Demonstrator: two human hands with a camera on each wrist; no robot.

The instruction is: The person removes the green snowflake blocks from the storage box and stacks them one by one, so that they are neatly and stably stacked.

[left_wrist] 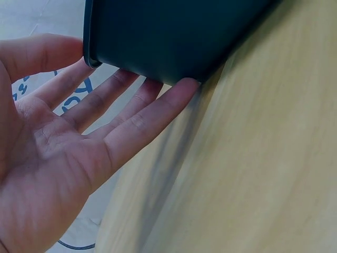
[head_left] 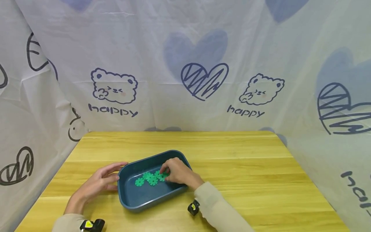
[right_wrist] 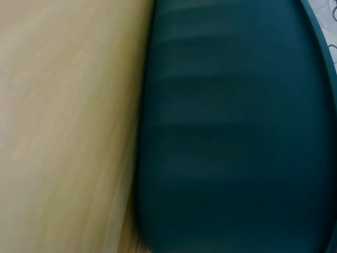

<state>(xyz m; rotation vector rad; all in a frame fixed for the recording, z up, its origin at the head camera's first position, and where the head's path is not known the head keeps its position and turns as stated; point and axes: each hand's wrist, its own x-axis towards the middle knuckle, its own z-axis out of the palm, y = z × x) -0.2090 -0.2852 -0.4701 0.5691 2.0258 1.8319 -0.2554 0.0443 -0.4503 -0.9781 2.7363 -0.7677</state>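
A dark blue rectangular tray (head_left: 145,196) with rounded corners stands at a slant on the table, and several green notched plastic discs (head_left: 139,182) lie in a cluster on its floor. My left hand (head_left: 99,180) is at the tray's left end; in the left wrist view its fairly straight fingers (left_wrist: 139,124) touch the outer wall and the thumb meets the rim. Reaching over the near right side, my right hand (head_left: 178,170) has its curled fingers and thumb at a green disc on the cluster's right edge. The right wrist view shows only the tray's outer wall (right_wrist: 237,132), without that hand.
The wooden table (head_left: 246,174) extends around the tray on all sides. Behind and beside it hangs a pale cloth (head_left: 162,106) printed with hearts and bears. A black wrist camera (head_left: 193,207) sits by the right sleeve, another (head_left: 97,225) by the left.
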